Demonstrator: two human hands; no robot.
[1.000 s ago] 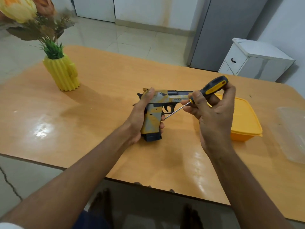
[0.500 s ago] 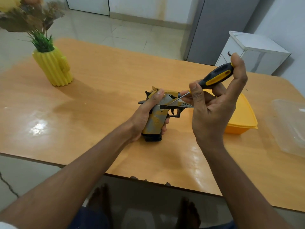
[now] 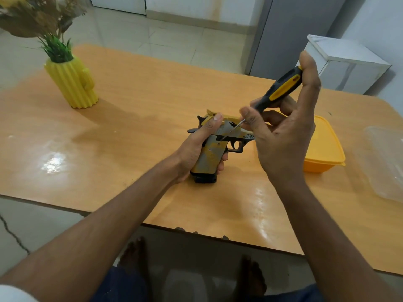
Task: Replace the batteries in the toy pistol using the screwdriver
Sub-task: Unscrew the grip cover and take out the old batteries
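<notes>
The yellow and grey toy pistol [image 3: 212, 152] stands upright with its black grip base on the wooden table [image 3: 139, 105]. My left hand [image 3: 196, 149] grips its handle, thumb lying along the slide. My right hand [image 3: 281, 136] holds the black and yellow screwdriver [image 3: 279, 90] by the handle, fingers pinching near the shaft. The thin metal shaft slants down to the left, and its tip touches the pistol's side just above the grip. The pistol's barrel end is hidden behind my right hand.
A yellow lidded box [image 3: 325, 144] sits behind my right hand. A clear plastic container [image 3: 386, 162] lies at the table's right edge. A yellow cactus-shaped vase [image 3: 72, 83] with flowers stands far left. A white cabinet [image 3: 346, 64] is beyond the table.
My right hand has raised the screwdriver handle to a steeper angle, and the tip has moved from beside the trigger guard up to the pistol's side above the grip. The left hand keeps holding the pistol.
</notes>
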